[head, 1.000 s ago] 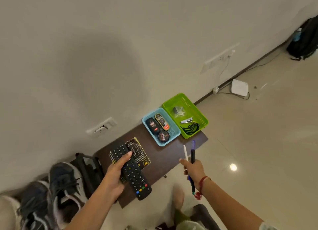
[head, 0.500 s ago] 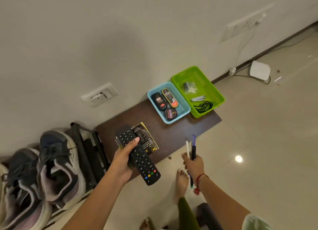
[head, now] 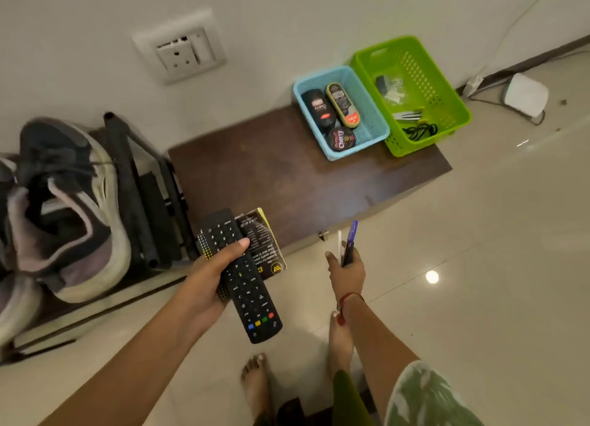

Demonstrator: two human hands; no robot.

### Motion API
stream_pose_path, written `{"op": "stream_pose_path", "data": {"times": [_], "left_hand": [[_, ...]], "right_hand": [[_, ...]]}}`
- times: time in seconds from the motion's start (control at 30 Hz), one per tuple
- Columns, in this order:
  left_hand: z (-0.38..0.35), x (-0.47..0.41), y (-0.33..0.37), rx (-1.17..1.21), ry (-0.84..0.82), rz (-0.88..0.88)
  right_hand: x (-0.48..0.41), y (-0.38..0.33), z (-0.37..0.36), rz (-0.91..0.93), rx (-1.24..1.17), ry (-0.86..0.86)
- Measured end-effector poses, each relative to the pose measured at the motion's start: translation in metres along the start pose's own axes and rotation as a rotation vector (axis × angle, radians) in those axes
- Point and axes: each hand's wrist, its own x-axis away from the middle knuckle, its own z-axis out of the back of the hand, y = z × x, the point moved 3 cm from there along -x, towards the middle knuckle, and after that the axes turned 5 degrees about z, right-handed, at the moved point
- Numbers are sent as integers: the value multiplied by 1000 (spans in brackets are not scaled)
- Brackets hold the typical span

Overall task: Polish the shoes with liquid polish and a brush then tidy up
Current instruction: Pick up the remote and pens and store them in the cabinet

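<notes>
My left hand [head: 207, 282] grips a black remote control [head: 245, 285] together with a black and yellow packet [head: 265, 243] and a dotted card under it, above the near edge of the brown table [head: 287, 176]. My right hand [head: 346, 271] holds a blue pen [head: 349, 242] and a white stick upright, just off the table's front edge. A blue basket [head: 373, 119] at the table's far end holds a black polish bottle [head: 317, 109], a brown polish applicator [head: 343, 105] and a round Cherry polish tin [head: 341, 138]. Grey sneakers [head: 64, 202] sit on a rack at the left.
A green basket [head: 447, 106] beside the blue one holds a black cord, metal pieces and a small bag. A black shoe rack [head: 140, 183] stands left of the table. A wall socket [head: 182, 47] is above. A white box [head: 525, 95] with cables lies on the tiled floor. My bare feet [head: 257, 384] are below.
The view has dropped and closed in on the table. My left hand has drawn the remote, packet and card back toward the table's near edge. The right hand keeps holding the pens.
</notes>
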Motion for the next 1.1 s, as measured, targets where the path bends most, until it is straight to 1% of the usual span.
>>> {"op": "stream_pose_path", "data": {"times": [0.13, 0.27, 0.4, 0.5, 0.57, 0.7, 0.73, 0.8, 0.83, 0.87, 0.9, 0.93, 0.97, 1.0, 1.03, 1.07, 1.1], "left_hand": [[-5, -21, -12, 12, 17, -34], [-12, -36, -24, 73, 9, -30], [-21, -43, -32, 66, 37, -50], [-23, -43, -33, 50, 47, -76], [-26, -40, -32, 50, 49, -90], [-30, -33, -32, 35, 61, -94], [-33, -31, -32, 29, 60, -87], [-35, -29, -32, 13, 52, -73], [-35, -29, -34, 4, 49, -63], [-36, -28, -35, 1, 46, -54], [-35, -28, -38, -3, 43, -44], [-34, -28, -40, -6, 42, -36], [-33, -28, -43, -14, 40, -28], [-31, -26, -45, -21, 38, -21], [-29, -26, -48, -29, 36, -18], [-26, -25, -50, -31, 36, -17], [-24, -25, -52, -32, 36, -14]], "right_hand": [[-38, 10, -15, 35, 26, -50], [-62, 16, -25, 9, 25, -72], [-73, 28, -29, -72, 51, -200], [-68, 37, -20, -82, 136, -266], [-60, 50, -11, -93, 145, -290], [-31, 83, 2, -209, 105, -301], [-22, 98, 6, -241, 114, -289], [-5, 131, 15, -328, 286, -266], [-7, 181, 15, -337, 381, -222], [2, 196, 18, -316, 468, -189], [25, 192, 23, -324, 470, -149], [51, 171, 29, -335, 444, -148], [79, 145, 33, -366, 356, -136], [102, 139, 34, -419, 227, -82], [121, 137, 36, -491, 54, 14], [137, 140, 41, -566, -89, 157], [149, 145, 47, -627, -192, 269]]}}
